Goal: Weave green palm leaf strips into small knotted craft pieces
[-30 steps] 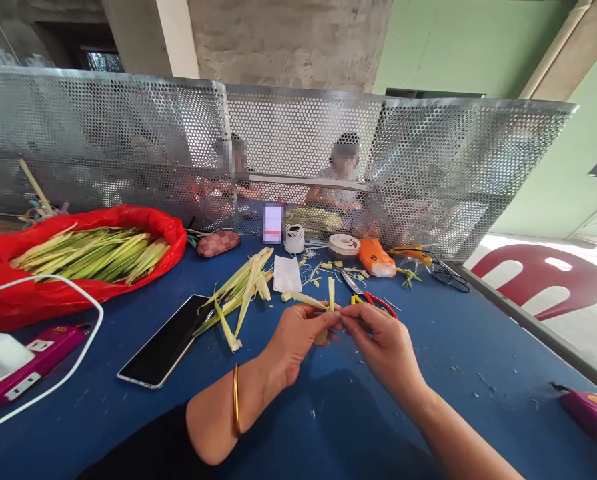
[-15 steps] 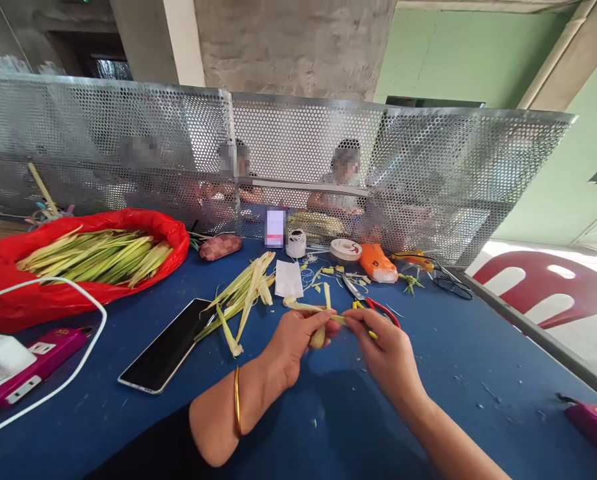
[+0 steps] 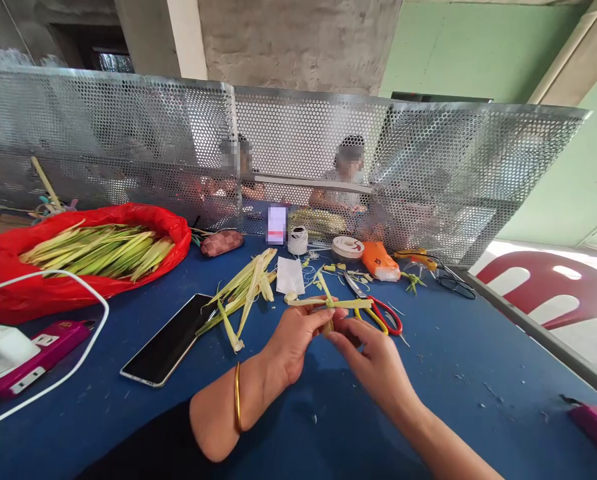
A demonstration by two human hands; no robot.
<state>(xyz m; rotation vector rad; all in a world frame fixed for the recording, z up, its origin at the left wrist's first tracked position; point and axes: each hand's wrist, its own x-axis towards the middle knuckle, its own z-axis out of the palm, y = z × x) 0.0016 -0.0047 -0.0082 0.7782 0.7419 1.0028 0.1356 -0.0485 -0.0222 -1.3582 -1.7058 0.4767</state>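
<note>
Pale corn husk strips, folded across one another into a small cross, are pinched between my fingers above the table. My left hand, with a gold bangle at the wrist, grips the crossing from the left. My right hand has its thumb and fingers closed on the strip end that points down toward me; part of it is hidden by the fingers. Just beyond the right hand lie pliers with red handles and a tool with yellow handles. More loose husks lie in a pile to the left.
A red bag full of husks stands at the left, near a purple power strip and white cable. A black phone lies flat. Thread, tape and an orange packet line the perforated screen.
My right hand has shifted from the strip on the right to the end pointing down. That right-hand strip now sticks out free. The view has moved slightly.
</note>
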